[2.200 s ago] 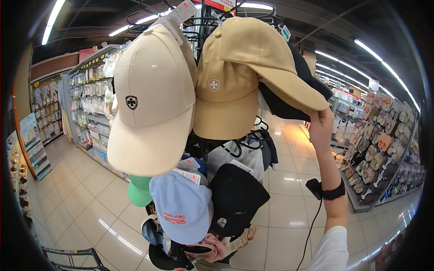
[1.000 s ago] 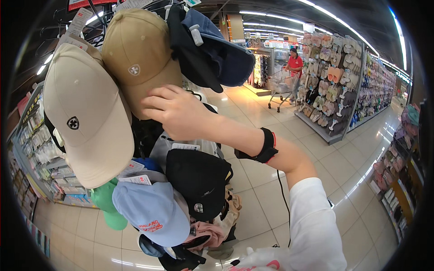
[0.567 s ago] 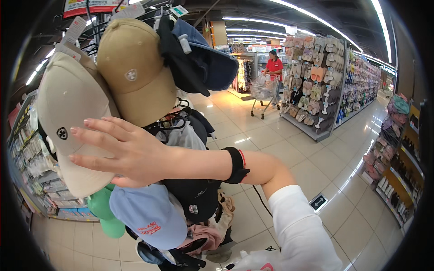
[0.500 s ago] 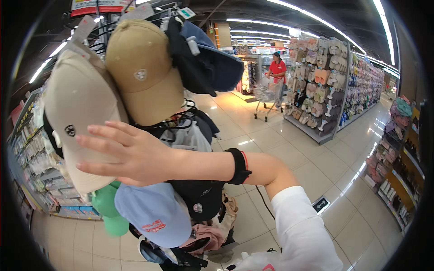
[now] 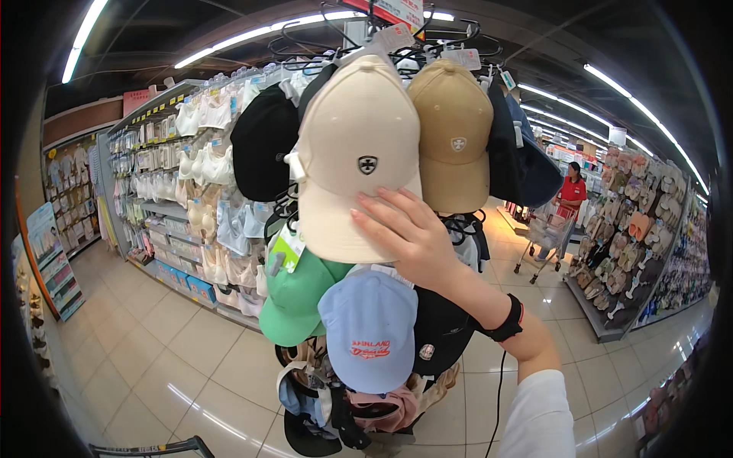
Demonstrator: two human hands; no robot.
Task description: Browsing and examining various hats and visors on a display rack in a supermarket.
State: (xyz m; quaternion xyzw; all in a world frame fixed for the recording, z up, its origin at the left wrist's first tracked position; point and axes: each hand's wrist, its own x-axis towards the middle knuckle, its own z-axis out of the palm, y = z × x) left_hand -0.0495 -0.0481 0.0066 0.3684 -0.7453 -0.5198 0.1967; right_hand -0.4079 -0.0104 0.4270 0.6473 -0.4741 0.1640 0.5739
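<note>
A red sign (image 5: 398, 9) hangs at the top of a wire cap rack (image 5: 359, 30), with white paper tags (image 5: 394, 36) clipped among the hooks below it. A green-and-white tag (image 5: 285, 249) dangles at the left of the green cap (image 5: 294, 298). On the far left wall a pink rectangular sign (image 5: 138, 99) sits above shelves of pale packaged goods (image 5: 200, 191), and a tall blue poster (image 5: 50, 259) stands by the aisle.

The cream cap (image 5: 356, 153), with a small dark cross badge, hangs high at the front of the rack, beside a tan cap (image 5: 455, 133) and a black cap (image 5: 263, 149). A light blue cap (image 5: 369, 328) hangs below it.

The right hand (image 5: 408, 233) comes up from the lower right, fingers (image 5: 374, 210) spread and laid flat against the underside of the cream cap's brim, gripping nothing. A black band (image 5: 505, 322) circles the wrist. The left hand is out of view.
</note>
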